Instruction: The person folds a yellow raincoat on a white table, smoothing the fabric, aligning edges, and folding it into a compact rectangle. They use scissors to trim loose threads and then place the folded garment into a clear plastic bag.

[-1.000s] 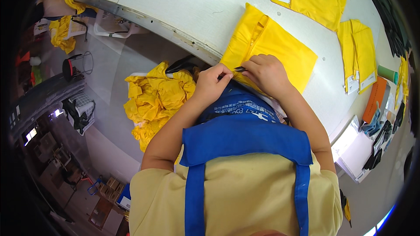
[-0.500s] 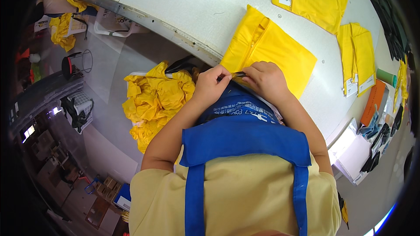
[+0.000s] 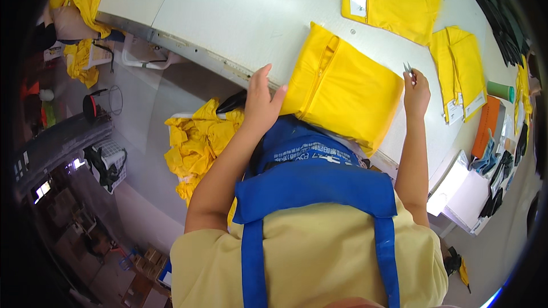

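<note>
A folded yellow cloth piece (image 3: 348, 91), with a zip near its left side, lies at the near edge of the white table (image 3: 228, 5). My left hand (image 3: 262, 102) is at its left corner, fingers stretched out and thumb apart. Whether the thumb touches the cloth, I cannot tell. To the right of the piece, over the table, my right hand (image 3: 417, 96) is closed around small metal thread snips (image 3: 408, 70) whose points face away from me. Two yellow pieces with white labels lie further off: a larger one (image 3: 402, 3) and a narrower one (image 3: 458, 68).
Crumpled yellow cloth (image 3: 200, 145) fills a container below the table's left edge. At the right are dark folded fabric (image 3: 499, 17), a green roll (image 3: 500, 90), an orange box (image 3: 486, 125) and a white carton (image 3: 462, 194). A person's arm (image 3: 74, 23) shows at far left.
My hands were together at the cloth's near edge, pinching something dark. They have parted: the left moved left and opened, the right moved right with the snips. The cloth piece has shifted slightly.
</note>
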Action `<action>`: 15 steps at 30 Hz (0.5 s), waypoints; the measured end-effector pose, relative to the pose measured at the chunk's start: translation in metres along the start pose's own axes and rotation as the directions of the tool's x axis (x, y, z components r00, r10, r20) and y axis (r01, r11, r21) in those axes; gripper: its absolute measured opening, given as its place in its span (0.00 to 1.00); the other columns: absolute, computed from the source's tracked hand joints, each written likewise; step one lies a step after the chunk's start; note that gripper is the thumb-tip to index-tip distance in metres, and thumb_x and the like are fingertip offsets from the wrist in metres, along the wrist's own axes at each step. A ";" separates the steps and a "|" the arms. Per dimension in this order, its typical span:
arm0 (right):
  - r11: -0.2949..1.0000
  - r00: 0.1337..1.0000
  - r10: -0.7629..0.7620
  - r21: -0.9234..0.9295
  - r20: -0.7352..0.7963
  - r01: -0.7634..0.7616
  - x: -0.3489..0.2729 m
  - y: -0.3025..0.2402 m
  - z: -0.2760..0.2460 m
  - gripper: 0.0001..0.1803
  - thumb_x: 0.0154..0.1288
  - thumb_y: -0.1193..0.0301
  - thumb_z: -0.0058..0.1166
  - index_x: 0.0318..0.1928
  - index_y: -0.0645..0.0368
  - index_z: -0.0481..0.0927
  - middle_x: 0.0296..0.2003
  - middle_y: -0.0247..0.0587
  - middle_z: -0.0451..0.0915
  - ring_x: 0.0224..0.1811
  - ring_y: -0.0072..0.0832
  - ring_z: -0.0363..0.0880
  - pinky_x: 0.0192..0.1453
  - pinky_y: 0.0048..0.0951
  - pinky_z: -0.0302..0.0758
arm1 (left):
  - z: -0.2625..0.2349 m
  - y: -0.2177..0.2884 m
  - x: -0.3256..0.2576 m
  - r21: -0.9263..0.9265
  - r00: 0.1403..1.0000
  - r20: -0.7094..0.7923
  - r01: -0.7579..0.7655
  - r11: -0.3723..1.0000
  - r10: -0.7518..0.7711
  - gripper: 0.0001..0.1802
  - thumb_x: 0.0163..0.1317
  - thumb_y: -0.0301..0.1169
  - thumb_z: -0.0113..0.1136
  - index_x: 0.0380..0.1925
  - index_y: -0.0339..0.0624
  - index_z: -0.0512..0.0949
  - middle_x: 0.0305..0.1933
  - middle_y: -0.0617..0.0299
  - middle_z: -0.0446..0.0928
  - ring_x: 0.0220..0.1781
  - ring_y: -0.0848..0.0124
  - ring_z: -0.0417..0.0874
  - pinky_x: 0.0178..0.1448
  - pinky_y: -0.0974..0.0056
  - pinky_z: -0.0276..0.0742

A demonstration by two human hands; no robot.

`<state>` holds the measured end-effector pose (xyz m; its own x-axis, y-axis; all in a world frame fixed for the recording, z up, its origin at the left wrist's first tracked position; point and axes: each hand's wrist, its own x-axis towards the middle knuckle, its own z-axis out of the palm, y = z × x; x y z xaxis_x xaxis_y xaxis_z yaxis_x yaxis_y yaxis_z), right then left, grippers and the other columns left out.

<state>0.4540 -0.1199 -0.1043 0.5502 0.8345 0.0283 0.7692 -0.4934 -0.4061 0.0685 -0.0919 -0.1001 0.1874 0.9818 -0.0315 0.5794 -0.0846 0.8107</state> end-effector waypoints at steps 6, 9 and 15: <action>0.909 0.940 -0.335 0.284 0.067 0.304 0.009 -0.061 0.026 0.24 0.62 0.63 0.59 0.56 0.57 0.73 0.54 0.50 0.74 0.57 0.46 0.72 0.62 0.39 0.68 | 0.048 -0.001 0.075 -0.203 0.904 0.340 0.340 0.918 -0.259 0.29 0.70 0.44 0.44 0.60 0.31 0.64 0.52 0.41 0.75 0.55 0.50 0.75 0.60 0.57 0.69; 0.941 0.817 -0.279 0.312 0.504 0.129 0.017 -0.121 0.045 0.32 0.60 0.49 0.55 0.57 0.58 0.75 0.53 0.50 0.77 0.56 0.40 0.75 0.59 0.33 0.71 | 0.060 -0.004 0.091 -0.330 0.818 0.493 0.490 0.807 -0.295 0.28 0.71 0.45 0.42 0.61 0.34 0.62 0.56 0.44 0.72 0.58 0.53 0.74 0.61 0.57 0.68; 0.961 0.783 -0.220 0.266 0.582 0.072 0.005 -0.138 0.038 0.36 0.51 0.46 0.62 0.53 0.60 0.77 0.50 0.52 0.79 0.52 0.42 0.77 0.58 0.36 0.72 | 0.047 0.025 0.069 -0.636 0.736 0.644 0.667 0.389 -0.210 0.28 0.70 0.39 0.47 0.64 0.40 0.52 0.62 0.47 0.66 0.63 0.61 0.69 0.63 0.60 0.67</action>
<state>0.3383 -0.0381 -0.0822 0.0728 0.9045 -0.4202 0.6927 -0.3490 -0.6312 0.1334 -0.0341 -0.1092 0.5269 0.6309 -0.5695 -0.1539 0.7298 0.6661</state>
